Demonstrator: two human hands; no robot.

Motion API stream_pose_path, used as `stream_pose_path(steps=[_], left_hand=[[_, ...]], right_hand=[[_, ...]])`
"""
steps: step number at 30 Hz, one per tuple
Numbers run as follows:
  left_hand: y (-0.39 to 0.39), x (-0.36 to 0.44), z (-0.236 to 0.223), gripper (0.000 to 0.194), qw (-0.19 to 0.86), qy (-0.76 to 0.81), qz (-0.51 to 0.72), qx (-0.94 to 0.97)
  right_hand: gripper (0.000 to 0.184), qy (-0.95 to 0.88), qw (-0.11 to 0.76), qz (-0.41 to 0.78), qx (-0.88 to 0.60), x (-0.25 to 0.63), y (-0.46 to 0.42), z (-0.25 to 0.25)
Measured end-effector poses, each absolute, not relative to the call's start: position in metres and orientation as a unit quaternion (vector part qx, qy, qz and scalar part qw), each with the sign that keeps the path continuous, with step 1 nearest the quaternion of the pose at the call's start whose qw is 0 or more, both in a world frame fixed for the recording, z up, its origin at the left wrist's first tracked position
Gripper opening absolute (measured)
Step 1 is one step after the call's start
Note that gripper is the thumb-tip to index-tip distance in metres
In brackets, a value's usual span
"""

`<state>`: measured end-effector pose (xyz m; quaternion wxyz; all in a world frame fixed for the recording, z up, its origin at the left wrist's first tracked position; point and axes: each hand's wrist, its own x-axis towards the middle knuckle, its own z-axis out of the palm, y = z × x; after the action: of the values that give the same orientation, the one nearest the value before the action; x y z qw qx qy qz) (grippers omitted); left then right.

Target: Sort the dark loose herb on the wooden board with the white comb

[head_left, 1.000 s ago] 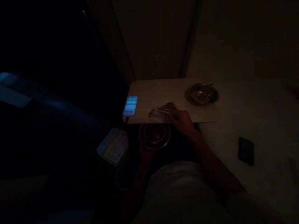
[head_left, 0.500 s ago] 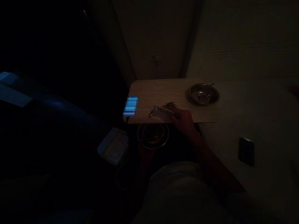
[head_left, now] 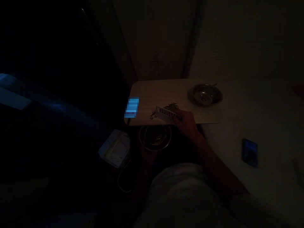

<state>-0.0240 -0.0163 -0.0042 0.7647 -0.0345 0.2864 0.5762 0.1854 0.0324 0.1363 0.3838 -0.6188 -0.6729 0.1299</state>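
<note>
My right hand (head_left: pixel 187 122) is closed round one end of a flat, pale piece with a row of slots along its upper edge (head_left: pixel 162 114). It stands on edge near the front of the wooden table (head_left: pixel 147 91). Behind and beside it lie small dark bits (head_left: pixel 173 105), too small to name. Below the table edge my left hand (head_left: pixel 148 155) grips the near side of a round metal bowl (head_left: pixel 169 141). Some pale bits show in the bowl. Darkness hides most of the left fingers.
A second metal bowl (head_left: pixel 217 98) with a utensil handle at its rim stands on the table's right. A phone (head_left: pixel 250 152) lies on the pale surface at right. A lit, blurred-out screen (head_left: pixel 132 107) is at the table's left corner, with a white box (head_left: pixel 115 148) lower down.
The slotted piece has tilted up slightly and shifted a little right, then stays nearly still. My left hand and its bowl have moved slightly left.
</note>
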Motion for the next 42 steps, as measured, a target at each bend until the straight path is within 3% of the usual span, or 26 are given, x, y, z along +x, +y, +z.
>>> stream_pose_path(steps=[19, 30, 42], left_hand=[[-0.016, -0.025, -0.011, 0.047, 0.758, 0.328, 0.564, -0.004], [-0.016, -0.026, -0.01, 0.044, 0.756, 0.317, 0.572, -0.004], [-0.017, -0.027, -0.021, 0.047, 0.749, 0.311, 0.585, -0.003]], right_hand=[[0.032, -0.665, 0.392, 0.142, -0.619, 0.187, 0.031, 0.14], [0.026, -0.63, 0.468, 0.121, -0.607, 0.188, 0.031, 0.137], [0.028, -0.609, 0.478, 0.127, -0.62, 0.187, 0.03, 0.137]])
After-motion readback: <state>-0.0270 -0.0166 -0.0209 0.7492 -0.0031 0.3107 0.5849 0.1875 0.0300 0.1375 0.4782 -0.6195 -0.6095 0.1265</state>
